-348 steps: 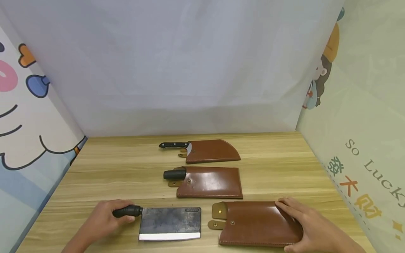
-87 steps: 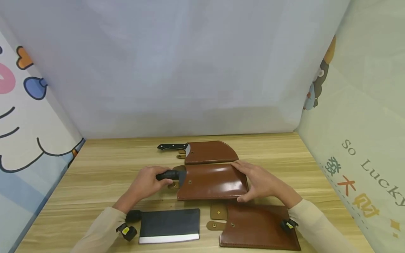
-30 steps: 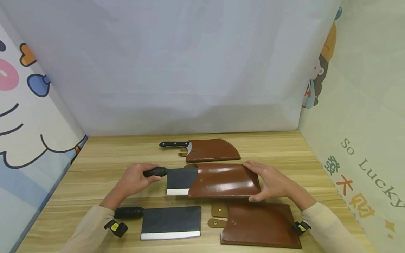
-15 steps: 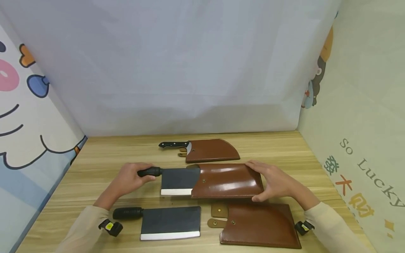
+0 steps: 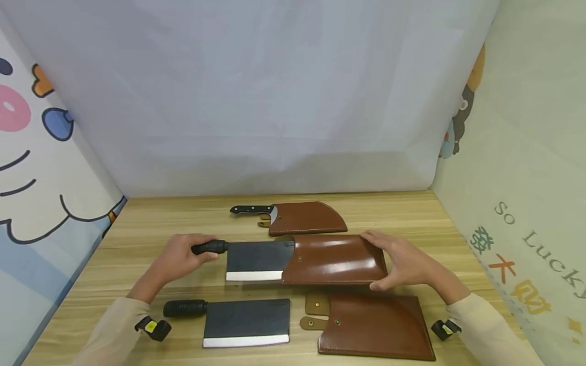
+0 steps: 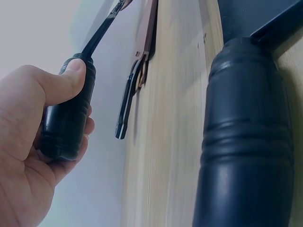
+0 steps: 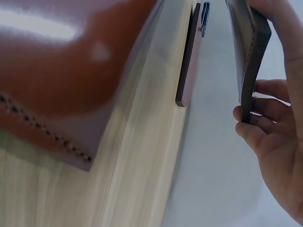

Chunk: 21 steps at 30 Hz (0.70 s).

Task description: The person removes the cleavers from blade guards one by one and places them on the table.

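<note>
My left hand (image 5: pixel 180 256) grips the black handle (image 6: pixel 68 111) of a cleaver (image 5: pixel 256 258), thumb along the handle's top in the left wrist view. About half of its dark blade with a bright edge shows; the rest is inside a brown leather sheath (image 5: pixel 339 258). At the sheath's closed right end, my right hand (image 5: pixel 405 262) holds it with thumb at the near corner and fingers at the far one. The right wrist view shows the sheath's end (image 7: pixel 253 61) pinched in the fingers, raised off the table.
In front lies a second bare cleaver (image 5: pixel 247 323), handle to the left. Right of it rests another brown sheath (image 5: pixel 377 328) with two snap straps. Behind, a black-handled knife (image 5: pixel 252 209) sits in a rounded sheath (image 5: pixel 309 218). A white curtain (image 5: pixel 274 101) hangs at the table's back.
The cleaver and sheath were lifted, and the blade has slid leftward out of the sheath to about half. My left hand moved left, my right hand slightly right. Earlier the hands were at the front cleaver and sheath.
</note>
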### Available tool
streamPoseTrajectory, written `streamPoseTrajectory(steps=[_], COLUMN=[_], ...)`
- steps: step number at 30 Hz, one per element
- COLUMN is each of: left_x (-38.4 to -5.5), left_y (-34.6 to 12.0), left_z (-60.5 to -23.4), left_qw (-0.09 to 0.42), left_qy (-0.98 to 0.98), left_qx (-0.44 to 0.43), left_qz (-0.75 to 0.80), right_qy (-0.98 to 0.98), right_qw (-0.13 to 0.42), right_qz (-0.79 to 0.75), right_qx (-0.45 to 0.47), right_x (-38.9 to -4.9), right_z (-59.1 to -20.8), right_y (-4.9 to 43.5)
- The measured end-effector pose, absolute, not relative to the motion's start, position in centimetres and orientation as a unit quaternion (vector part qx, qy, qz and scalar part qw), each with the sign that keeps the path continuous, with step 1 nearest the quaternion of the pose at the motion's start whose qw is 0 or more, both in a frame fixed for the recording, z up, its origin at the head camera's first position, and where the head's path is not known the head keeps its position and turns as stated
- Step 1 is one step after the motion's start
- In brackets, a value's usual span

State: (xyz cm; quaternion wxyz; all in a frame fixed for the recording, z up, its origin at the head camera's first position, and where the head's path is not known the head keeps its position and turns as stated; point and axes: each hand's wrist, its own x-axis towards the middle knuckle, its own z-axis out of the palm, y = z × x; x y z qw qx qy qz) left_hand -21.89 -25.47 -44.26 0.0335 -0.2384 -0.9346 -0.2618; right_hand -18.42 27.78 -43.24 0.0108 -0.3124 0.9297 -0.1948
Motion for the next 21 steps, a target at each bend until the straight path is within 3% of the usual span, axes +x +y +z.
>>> streamPoseTrajectory(steps=[12,21], left_x=[-21.4,-20.4], left_y=[-26.8,-28.5], left_z=[-44.4,-42.9], left_qw=[0.056,0.044], left_qy=[-0.938,-0.943], left_qx=[-0.239,-0.222], left_qz=[-0.243,-0.244], right_qy=[0.925,0.927], right_qw=[-0.014,-0.013], right_qz=[-0.199,-0.202], right_qx=[-0.322,-0.317], right_x=[-18.7,-18.2], right_z=[-44.2,-43.7], right_y=[28.3,28.4])
